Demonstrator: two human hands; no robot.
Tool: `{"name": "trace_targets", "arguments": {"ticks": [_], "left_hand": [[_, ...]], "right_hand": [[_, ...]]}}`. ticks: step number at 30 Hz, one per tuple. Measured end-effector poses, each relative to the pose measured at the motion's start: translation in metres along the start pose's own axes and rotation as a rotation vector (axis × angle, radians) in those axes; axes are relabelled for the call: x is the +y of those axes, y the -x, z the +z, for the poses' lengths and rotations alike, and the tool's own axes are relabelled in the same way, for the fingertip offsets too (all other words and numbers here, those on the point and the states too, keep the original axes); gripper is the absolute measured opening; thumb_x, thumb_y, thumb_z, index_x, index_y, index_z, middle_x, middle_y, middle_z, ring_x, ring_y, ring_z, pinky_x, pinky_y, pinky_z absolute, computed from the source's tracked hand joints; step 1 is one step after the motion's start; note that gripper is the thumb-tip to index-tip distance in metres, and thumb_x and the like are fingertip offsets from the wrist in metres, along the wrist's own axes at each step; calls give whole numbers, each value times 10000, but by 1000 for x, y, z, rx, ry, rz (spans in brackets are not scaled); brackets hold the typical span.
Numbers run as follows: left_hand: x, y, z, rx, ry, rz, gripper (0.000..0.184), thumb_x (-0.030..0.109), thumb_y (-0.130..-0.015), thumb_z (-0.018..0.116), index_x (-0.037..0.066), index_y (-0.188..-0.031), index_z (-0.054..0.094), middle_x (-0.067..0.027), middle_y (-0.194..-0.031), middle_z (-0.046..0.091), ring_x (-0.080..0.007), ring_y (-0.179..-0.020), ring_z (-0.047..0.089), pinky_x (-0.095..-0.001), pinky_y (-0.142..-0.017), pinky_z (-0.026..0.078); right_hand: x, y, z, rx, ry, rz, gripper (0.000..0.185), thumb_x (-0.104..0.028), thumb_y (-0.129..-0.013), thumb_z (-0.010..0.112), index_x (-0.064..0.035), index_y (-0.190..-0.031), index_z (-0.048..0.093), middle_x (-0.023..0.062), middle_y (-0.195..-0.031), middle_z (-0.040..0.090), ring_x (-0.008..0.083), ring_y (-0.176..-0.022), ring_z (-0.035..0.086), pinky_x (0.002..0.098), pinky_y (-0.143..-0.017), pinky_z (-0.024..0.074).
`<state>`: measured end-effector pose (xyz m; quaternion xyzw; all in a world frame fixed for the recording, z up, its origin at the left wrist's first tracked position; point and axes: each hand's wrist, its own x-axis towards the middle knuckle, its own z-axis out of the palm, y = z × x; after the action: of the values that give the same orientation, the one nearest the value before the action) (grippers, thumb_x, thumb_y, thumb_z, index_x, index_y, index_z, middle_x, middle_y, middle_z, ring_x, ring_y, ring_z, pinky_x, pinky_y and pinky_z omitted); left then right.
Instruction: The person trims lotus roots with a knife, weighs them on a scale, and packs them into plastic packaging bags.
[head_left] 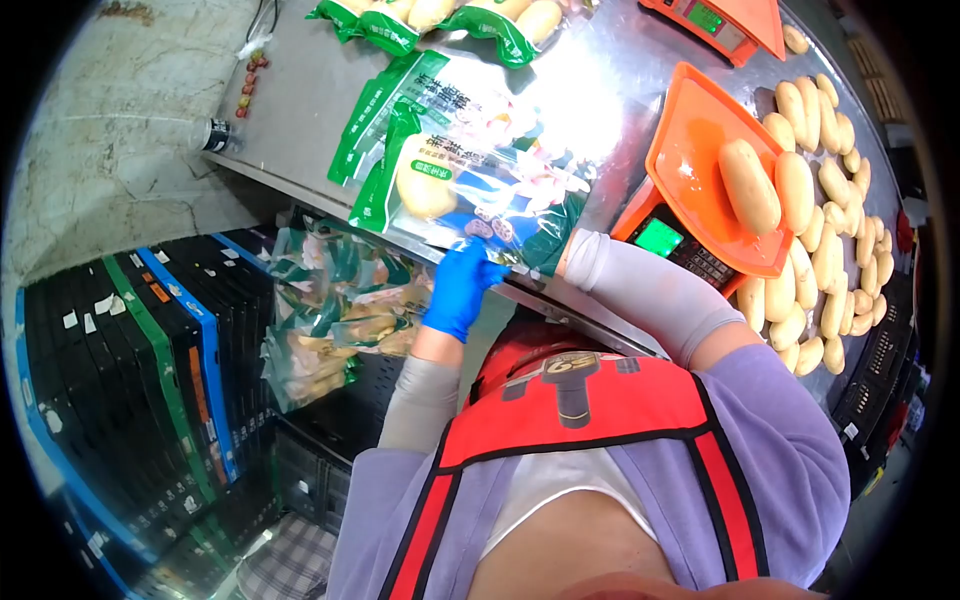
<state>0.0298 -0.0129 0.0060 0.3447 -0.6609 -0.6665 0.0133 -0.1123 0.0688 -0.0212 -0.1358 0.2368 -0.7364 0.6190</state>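
Observation:
My left hand, in a blue glove, pinches the near edge of a clear and green printed plastic bag on the metal table. A pale lotus root shows through the bag's left part. My right forearm, in a grey sleeve, reaches to the bag's right end. Plastic covers my right hand; blue shows through the print, and its fingers cannot be made out clearly. Flat printed bags lie just beyond. To the right, an orange scale pan holds lotus root pieces.
Many loose lotus roots lie along the table's right side. Filled bags and a second orange scale are at the back. Below the table's left edge are bagged lotus roots and stacked black crates.

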Motion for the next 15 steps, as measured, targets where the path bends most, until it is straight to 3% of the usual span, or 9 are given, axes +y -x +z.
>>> {"name": "trace_targets", "arguments": {"ticks": [1,4,11,14,15], "left_hand": [[-11,-2,9,16,545,-244,224,249,-928,515,40,-996,553,-62,-828,618,-165,-677,632,-278,-587,502],[-2,-2,5,-1,392,-179,205,241,-934,503,43,-963,548,-58,-801,614,-159,-658,632,-269,-588,493],[-1,0,11,-175,323,-146,198,227,-943,471,48,-981,545,-70,-825,634,-155,-716,630,-278,-630,493],[26,48,80,-115,-213,542,167,158,-911,468,35,-924,580,-59,-846,651,-117,-750,590,-308,-667,478],[25,48,78,-114,-314,659,165,146,-906,467,33,-914,586,-57,-849,654,-111,-755,583,-313,-674,476]], "right_hand": [[14,-2,-18,-14,-432,77,214,-85,-906,491,-23,-1109,522,72,-1006,561,164,-922,549,272,-822,469],[-8,0,-2,-81,-93,129,309,-93,-868,495,-43,-1172,513,103,-1102,571,207,-986,565,318,-862,465],[-16,-27,18,-8,1382,-287,301,-103,-850,504,-68,-1146,541,106,-1101,577,218,-982,567,324,-853,462],[2,-70,14,1,1695,-325,298,-107,-843,508,-79,-1136,553,108,-1101,580,223,-981,568,326,-850,461],[5,-85,10,-3,1745,-304,297,-108,-840,510,-82,-1132,557,108,-1100,581,224,-980,568,327,-848,460]]}}
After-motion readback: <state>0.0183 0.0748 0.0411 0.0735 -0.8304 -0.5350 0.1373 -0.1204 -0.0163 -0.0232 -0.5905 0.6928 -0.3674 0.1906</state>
